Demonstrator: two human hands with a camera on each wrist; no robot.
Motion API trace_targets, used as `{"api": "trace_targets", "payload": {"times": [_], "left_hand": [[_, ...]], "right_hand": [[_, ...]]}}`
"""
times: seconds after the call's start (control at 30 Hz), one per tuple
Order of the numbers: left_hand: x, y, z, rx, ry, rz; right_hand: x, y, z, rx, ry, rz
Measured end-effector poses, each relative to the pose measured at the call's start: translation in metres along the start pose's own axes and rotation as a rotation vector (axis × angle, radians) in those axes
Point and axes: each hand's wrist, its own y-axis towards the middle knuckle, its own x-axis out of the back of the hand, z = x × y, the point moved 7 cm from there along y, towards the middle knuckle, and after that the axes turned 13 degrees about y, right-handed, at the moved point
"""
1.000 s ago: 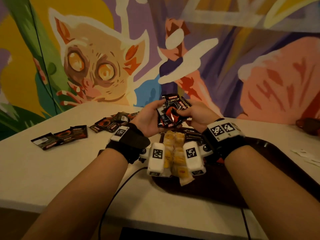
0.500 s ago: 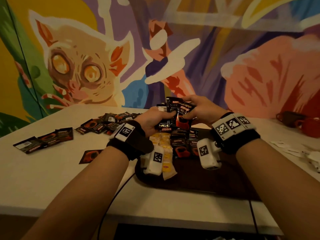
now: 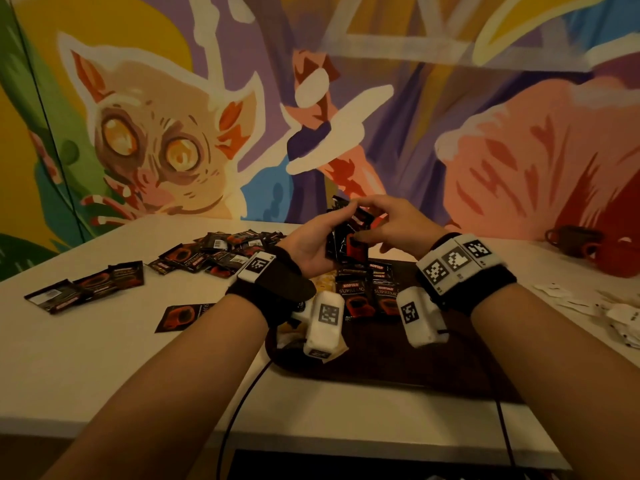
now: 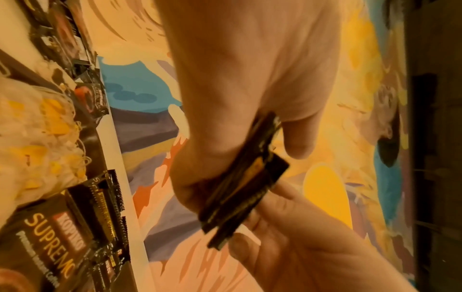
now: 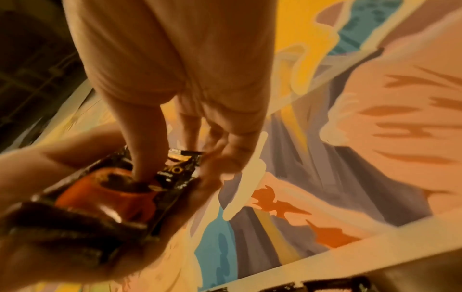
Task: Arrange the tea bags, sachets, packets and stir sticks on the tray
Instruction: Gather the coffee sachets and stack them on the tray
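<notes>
A stack of black coffee sachets with red cups printed on them is held above the far side of the dark tray. My left hand grips the stack from the left. My right hand pinches the same stack from the top and right, thumb on its front. On the tray lie more black sachets in a row and yellow tea bags, partly hidden by my left wrist.
Several loose black sachets lie scattered on the white table to the left, one near the tray. White paper packets lie at the right; dark and red cups stand at the far right. A painted wall rises behind.
Both hands have kept the sachet stack and lifted it slightly, turning it more upright. The head view has shifted a little.
</notes>
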Motion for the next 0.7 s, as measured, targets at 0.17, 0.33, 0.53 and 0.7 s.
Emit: {"api": "trace_targets", "payload": {"times": [0.17,0.33,0.53,0.7], "left_hand": [[0.002,0.003,0.000,-0.001,0.034,-0.109],[-0.011,0.001,-0.002,0.004,0.005,-0.050],[-0.019,0.000,-0.005,0.006,-0.053,-0.086],[-0.023,0.000,-0.007,0.019,-0.057,-0.111]], "right_hand": [[0.009,0.001,0.006,0.124,-0.301,-0.070],[-0.015,-0.010,0.016,0.185,-0.447,0.198],[-0.016,-0.011,0.018,0.192,-0.473,0.206],[-0.010,-0.014,0.023,0.246,-0.472,0.104]]}}
